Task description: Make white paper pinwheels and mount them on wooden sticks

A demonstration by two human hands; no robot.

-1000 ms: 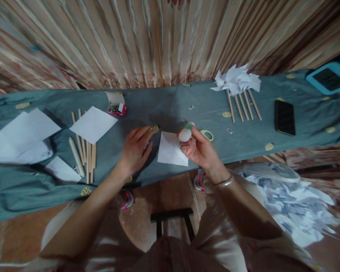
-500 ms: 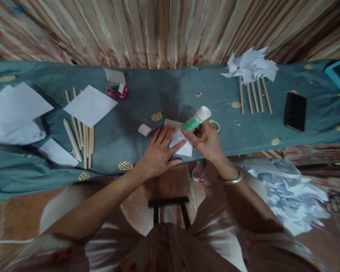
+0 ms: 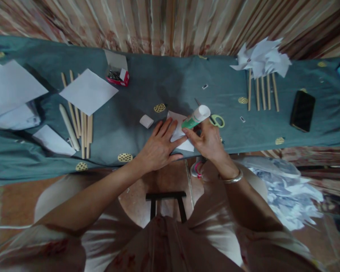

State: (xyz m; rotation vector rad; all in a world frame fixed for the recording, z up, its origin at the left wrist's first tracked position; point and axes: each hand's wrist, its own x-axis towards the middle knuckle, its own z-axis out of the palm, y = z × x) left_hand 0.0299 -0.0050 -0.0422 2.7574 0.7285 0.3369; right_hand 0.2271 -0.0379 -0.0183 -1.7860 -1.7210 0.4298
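My left hand [image 3: 160, 146] lies flat with fingers spread on a small white sheet of paper [image 3: 189, 146] near the table's front edge. In my right hand [image 3: 208, 140] is a green and white glue stick [image 3: 195, 118], tilted, its lower end at the paper. Left of the paper sits a white cap [image 3: 146, 121]. Scissors with yellow-green handles [image 3: 217, 121] lie just beyond my right hand, partly hidden by it and the glue stick.
On the left are paper sheets [image 3: 14, 85], wooden sticks [image 3: 85, 130] and an open red box of small metal pieces [image 3: 118, 75]. To the right lie paper pinwheels [image 3: 262, 58] on sticks and a black phone [image 3: 303, 110]. A bag of paper scraps [image 3: 291, 196] stands below.
The view has shifted slightly, showing more of the scissors. My left hand still presses the paper, and my right hand keeps the glue stick at nearly the same spot on it.
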